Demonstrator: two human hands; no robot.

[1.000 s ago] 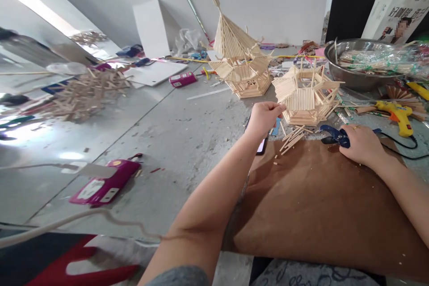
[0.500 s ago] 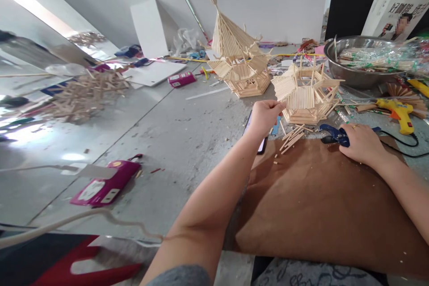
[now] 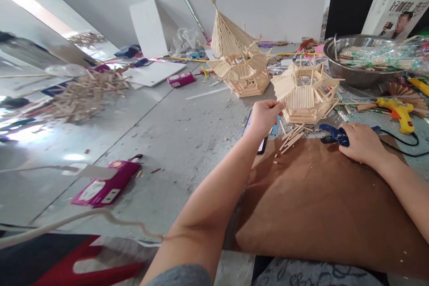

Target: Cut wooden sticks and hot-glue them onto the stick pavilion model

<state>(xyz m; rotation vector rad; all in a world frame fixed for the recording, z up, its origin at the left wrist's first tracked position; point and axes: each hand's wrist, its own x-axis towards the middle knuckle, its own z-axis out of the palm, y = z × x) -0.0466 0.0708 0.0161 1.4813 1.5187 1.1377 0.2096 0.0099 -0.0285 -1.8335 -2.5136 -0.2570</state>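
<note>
My left hand (image 3: 267,115) is closed at the left lower edge of a small wooden-stick structure (image 3: 304,97), its fingertips pinched there; whether a stick is between them is hard to tell. My right hand (image 3: 361,142) is wrapped round the handles of a blue cutter (image 3: 334,136), which lies low at the far edge of a brown sheet (image 3: 328,201). Loose cut sticks (image 3: 294,137) are scattered between the hands. Behind and to the left stands a taller stick pavilion (image 3: 239,60) with a pointed roof. A phone (image 3: 262,146) lies partly under my left wrist.
On the right are a metal bowl (image 3: 355,73) of wrapped sticks and a yellow glue gun (image 3: 400,114) with a black cord. A stick pile (image 3: 90,94) and a magenta box (image 3: 107,183) with a cable lie on the left. A white bag (image 3: 395,4) stands at the back right.
</note>
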